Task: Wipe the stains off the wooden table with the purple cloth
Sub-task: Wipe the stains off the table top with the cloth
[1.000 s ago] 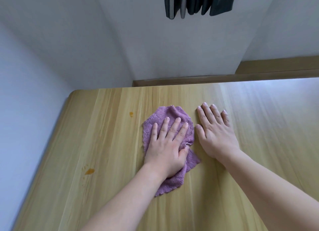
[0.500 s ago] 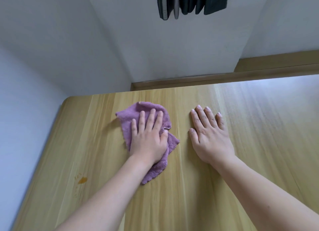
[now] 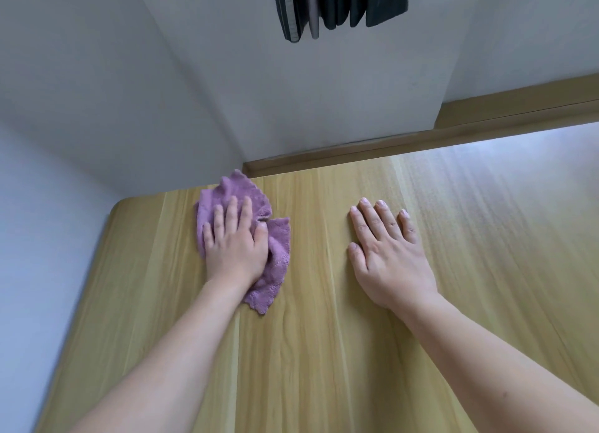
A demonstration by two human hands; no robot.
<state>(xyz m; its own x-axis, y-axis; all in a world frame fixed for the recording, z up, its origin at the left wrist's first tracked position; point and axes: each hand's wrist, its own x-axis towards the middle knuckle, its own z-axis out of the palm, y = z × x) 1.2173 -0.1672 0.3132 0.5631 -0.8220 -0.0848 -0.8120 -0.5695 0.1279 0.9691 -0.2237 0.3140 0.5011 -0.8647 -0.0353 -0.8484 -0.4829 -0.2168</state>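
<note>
the table (image 3: pixel 324 351) is pale wood with lengthwise grain and a rounded far left corner. a crumpled purple cloth (image 3: pixel 275 254) lies near that corner under the left hand (image 3: pixel 235 248); the right hand (image 3: pixel 389 257) rests flat, apart.

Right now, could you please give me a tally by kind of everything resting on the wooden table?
Purple cloth: 1, bunched near the table's far left corner
Hands: 2, the left hand pressing flat on the cloth, the right hand flat on bare wood
Stains in view: 0
Total: 3
</note>
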